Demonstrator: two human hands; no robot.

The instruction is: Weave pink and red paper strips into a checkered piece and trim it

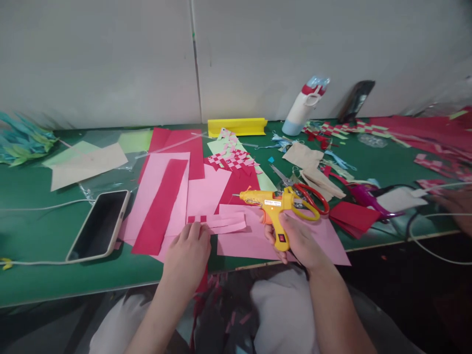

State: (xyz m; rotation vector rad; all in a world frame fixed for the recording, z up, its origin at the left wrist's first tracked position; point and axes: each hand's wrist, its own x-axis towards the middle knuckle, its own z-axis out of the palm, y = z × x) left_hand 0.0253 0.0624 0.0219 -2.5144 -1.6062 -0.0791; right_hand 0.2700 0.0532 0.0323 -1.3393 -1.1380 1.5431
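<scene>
My right hand [298,243] is wrapped round the handle of a yellow hot glue gun [272,200], its nozzle pointing left over the papers. My left hand [189,250] is closed, its bent fingertips pressing a strip of woven paper [199,219] against the table. Red and pink squares show at that piece's left end, and loose pink strips [228,222] run out to the right. Part of the woven piece lies hidden under my fingers. Beyond the left hand, a long red paper strip [162,204] rests on a pink sheet [179,172].
Red-handled scissors [313,195] lie just behind the glue gun. Several checkered woven paper pieces [236,158] are piled near a yellow folded holder [238,128]. A phone [99,225] lies at left, a bottle [304,105] stands at the back. Another person's hand [455,201] shows at far right.
</scene>
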